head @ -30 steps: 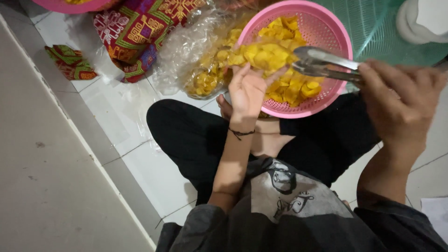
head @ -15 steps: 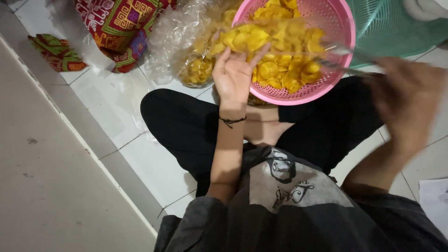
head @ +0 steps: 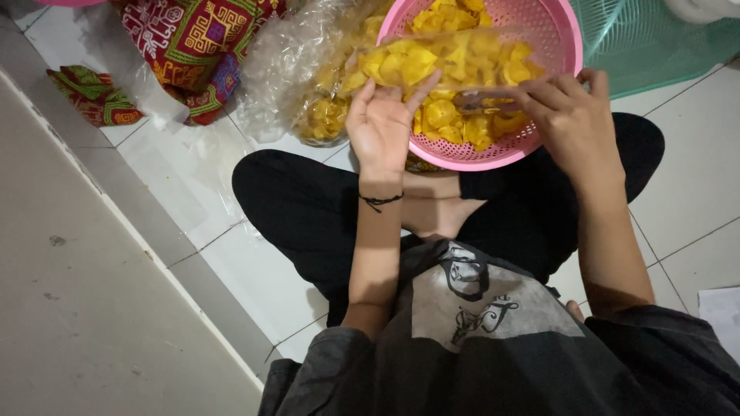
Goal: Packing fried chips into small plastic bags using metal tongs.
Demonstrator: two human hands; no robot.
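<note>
- From my remote view, my left hand [head: 379,127] pinches the near edge of a small clear plastic bag of yellow chips [head: 408,62], thumb and fingers closed on the film, seemingly to hold its mouth steady over the basket.
- My right hand [head: 570,119] is closed around a pair of metal tongs [head: 482,100] lying across the near part of the round pink plastic mesh basket [head: 555,46]; the tongs point toward the bag, probably so chips can pass straight in.
- The pink basket is my landmark: it rests on my crossed legs in black trousers [head: 308,208] and holds a heap of loose yellow fried chips [head: 462,123].
- Just left of the basket, a large crumpled clear plastic sack [head: 297,77] lies on the white tiled floor [head: 177,177], with more yellow chips inside.
- Further left of the basket sits a red patterned cloth bundle [head: 193,38].
- Right of the basket, a green mesh basket [head: 655,38] is touching or just beside it; I cannot tell its contents.
</note>
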